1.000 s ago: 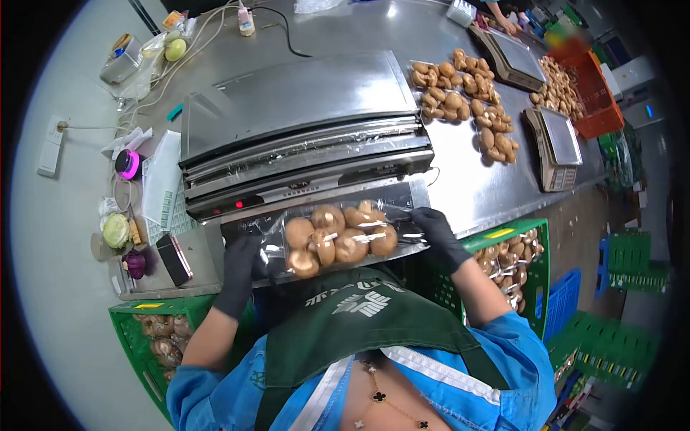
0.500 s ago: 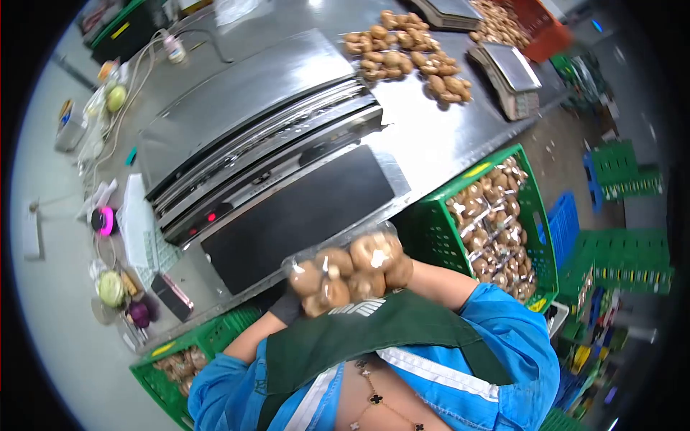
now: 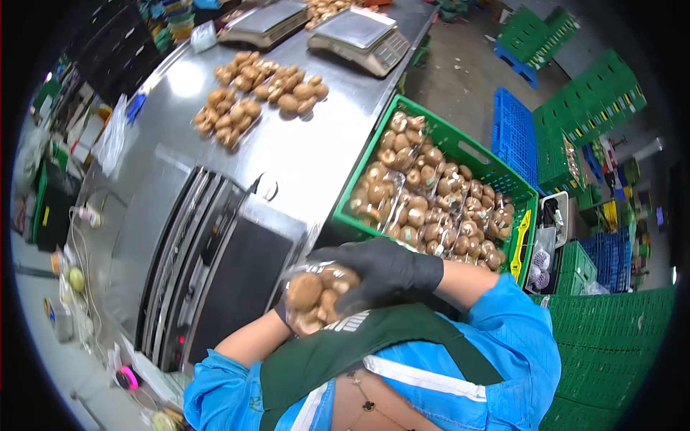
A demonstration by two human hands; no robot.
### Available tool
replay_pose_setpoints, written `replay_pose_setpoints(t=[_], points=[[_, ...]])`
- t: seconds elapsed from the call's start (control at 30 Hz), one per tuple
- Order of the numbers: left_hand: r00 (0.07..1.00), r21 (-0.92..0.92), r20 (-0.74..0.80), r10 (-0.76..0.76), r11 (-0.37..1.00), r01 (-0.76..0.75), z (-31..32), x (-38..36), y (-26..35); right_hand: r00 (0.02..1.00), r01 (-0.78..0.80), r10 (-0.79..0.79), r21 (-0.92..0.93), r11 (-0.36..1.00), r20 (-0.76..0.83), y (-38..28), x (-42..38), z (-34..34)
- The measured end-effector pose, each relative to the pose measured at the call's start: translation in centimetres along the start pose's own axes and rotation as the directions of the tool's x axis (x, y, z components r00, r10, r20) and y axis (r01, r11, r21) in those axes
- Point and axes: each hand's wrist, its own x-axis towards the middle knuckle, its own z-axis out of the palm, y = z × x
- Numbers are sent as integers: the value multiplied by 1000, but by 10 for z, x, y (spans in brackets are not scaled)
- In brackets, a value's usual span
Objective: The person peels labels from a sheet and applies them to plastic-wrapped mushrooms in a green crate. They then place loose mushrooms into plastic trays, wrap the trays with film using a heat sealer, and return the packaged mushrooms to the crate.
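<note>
Close to my chest is a clear-wrapped pack of mushrooms (image 3: 313,296), brown caps showing through the shiny film. My right hand (image 3: 388,267), in a dark grey glove, is wrapped over the pack's top and right side. At the pack's lower left, my left hand (image 3: 283,309) grips it from behind; most of its fingers are hidden by the pack. Just beyond my right hand stands a green crate (image 3: 460,148) filled with wrapped mushroom packs (image 3: 417,208). Left of the pack lies the dark plate of a wrapping machine (image 3: 244,266).
On the steel table (image 3: 162,129) sit several groups of mushrooms (image 3: 248,90) and two scales (image 3: 353,32). A blue pallet (image 3: 514,136) and stacked green crates (image 3: 589,100) stand on the floor to the right. More green crates (image 3: 611,345) rise beside my right elbow.
My view has swung right, bringing the filled crate closer to the middle. The pack is turned and partly covered by my right hand, which is now on top of it.
</note>
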Motion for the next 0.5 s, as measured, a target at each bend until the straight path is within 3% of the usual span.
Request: replay_pose_setpoints(t=[0.03, 0.07, 0.1, 0.13, 0.17, 0.2, 0.23, 0.3, 0.33, 0.37, 0.43, 0.47, 0.5], points=[[975, 304, 19, 222, 928, -217, -20, 37, -11, 978, 71, -51, 94, 993, -203, 49, -5, 8], [903, 559, 103, 418, 726, -400, -25, 61, -14, 899, 70, 109, 386, 920, -424, 97, -12, 9], [780, 852, 372, 504, 147, -502, 27, 49, 32, 768, 149, 312, 629, 763, -560, 145, -21, 7], [866, 639, 136, 481, 625, -447, 51, 38, 53, 473, 239, 570, 720, 652, -672, 192, -30, -4], [944, 228, -56, 325, 925, -305, 63, 37, 67, 531, 356, 624, 819, 450, -573, 276, -52, -18], [946, 233, -51, 321, 925, -301, 59, 44, 71, 252, 338, 621, 669, 662, -742, 304, -51, -35], [949, 233, -86, 305, 932, -278, 51, 49, 71, -33, 238, 521, 500, 833, -853, 329, -49, -50], [949, 237, -121, 291, 937, -257, 44, 57, 75, -30, -48, 577, 578, 815, -816, 419, -32, -50], [958, 235, -140, 248, 949, -211, 43, 59, 77, -69, -200, 617, 617, 762, -784, 431, -13, -43], [966, 234, -162, 203, 959, -162, 42, 59, 79, -127, -237, 614, 625, 744, -779, 427, -6, -48], [964, 237, -181, 197, 960, -152, 44, 59, 85, -155, -317, 671, 680, 661, -725, 373, -7, -60], [950, 234, -204, 235, 954, -185, 49, 58, 88, -230, -493, 417, 475, 729, -879, 378, -8, -53], [935, 228, -225, 275, 948, -223, 50, 60, 90, -236, -666, 120, 250, 703, -964, 371, -7, -56]])
